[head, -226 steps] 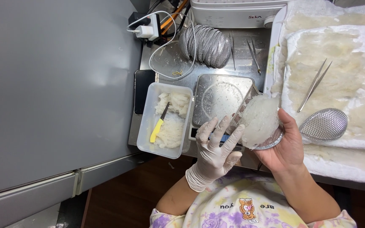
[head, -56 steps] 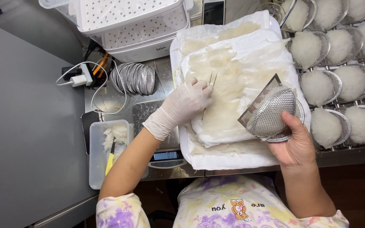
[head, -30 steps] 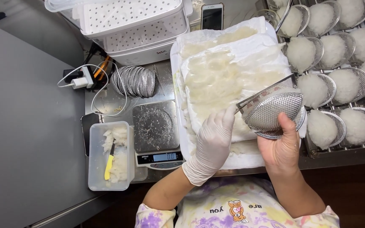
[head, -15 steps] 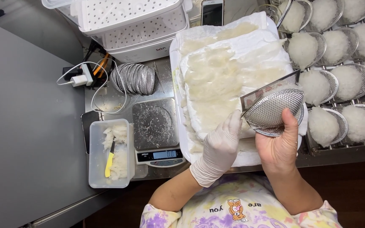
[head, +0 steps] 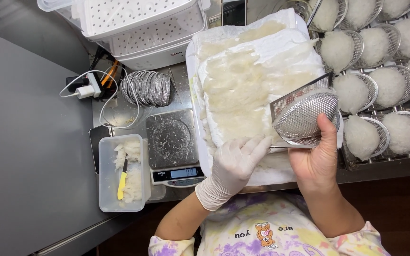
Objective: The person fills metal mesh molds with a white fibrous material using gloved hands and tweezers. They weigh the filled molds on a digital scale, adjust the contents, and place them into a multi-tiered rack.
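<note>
Two hands work over one white tray (head: 191, 76) of pale translucent strands (head: 247, 90). The bare right hand (head: 316, 159) grips one oval mesh mould (head: 304, 118) above the tray's right edge. The gloved left hand (head: 233, 163) lies with fingers together on the strands beside it. Roughly ten filled moulds (head: 361, 137) sit at right, several cut off. One scale (head: 174, 147), one stack of empty moulds (head: 145, 87), one tub (head: 119, 173) stand on the surface; whether the left fingertips pinch anything is unclear.

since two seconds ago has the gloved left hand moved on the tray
Yes. The gloved left hand has come back from mid-tray to the tray's near edge, toward the person, beside the mesh mould.
</note>
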